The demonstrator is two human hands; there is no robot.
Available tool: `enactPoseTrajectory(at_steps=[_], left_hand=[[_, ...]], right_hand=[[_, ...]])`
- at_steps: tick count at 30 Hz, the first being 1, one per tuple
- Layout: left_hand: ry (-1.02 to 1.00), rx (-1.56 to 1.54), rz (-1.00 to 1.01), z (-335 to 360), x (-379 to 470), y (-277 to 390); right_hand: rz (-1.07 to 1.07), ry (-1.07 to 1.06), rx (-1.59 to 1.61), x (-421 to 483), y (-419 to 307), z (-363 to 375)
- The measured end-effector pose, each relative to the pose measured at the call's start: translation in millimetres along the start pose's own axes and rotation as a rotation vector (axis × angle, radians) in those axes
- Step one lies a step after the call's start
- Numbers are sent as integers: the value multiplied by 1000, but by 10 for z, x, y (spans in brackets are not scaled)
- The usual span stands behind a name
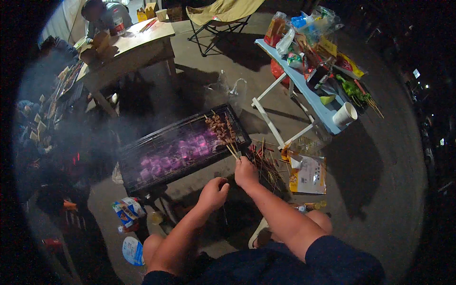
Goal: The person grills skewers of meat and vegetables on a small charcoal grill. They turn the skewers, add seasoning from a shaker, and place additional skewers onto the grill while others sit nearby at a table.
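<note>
A black rectangular charcoal grill (178, 175) stands before me, tilted in view, with glowing coals (185, 149) under its wire grate. Over its right end lie several skewers of browned meat (221, 129); my right hand (246, 171) grips the bare stick ends beyond the near edge. My left hand (214, 193) is beside it, short of the grill, with its fingers curled; whether something small is between them cannot be made out. On the ground right of my right hand lies a loose heap of thin skewers (269, 167).
A light blue folding table (285, 66) at the right bears bags, bottles, skewered green vegetables and a paper cup (344, 114). Packaging (308, 172) lies near its leg. A wooden table (142, 39), a folding chair (224, 12) and people (107, 17) are farther off. Smoke hangs at left.
</note>
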State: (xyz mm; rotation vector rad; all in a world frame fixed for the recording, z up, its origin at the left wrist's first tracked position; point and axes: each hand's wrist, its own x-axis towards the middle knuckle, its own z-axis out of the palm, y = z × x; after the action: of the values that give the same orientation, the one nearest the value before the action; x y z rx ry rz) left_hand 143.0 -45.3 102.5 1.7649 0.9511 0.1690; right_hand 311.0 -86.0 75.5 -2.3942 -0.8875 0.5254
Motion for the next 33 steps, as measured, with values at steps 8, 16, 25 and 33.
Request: enactPoseTrajectory(at_steps=[8,16,25,33], left_hand=[[-3,58,-12,-124,-350,-84],[-35,174,160,-119,-536,-243],[-112,339,142,-88,-852,-405],[-60,150,329,146,-1025,-515]], right_hand=[[-149,98,10,40,188,60],[-99,-114,-229,179,223,-103],[-60,-132,-226,-88,221,-514],[-907,49,143,-1345,222,-591]])
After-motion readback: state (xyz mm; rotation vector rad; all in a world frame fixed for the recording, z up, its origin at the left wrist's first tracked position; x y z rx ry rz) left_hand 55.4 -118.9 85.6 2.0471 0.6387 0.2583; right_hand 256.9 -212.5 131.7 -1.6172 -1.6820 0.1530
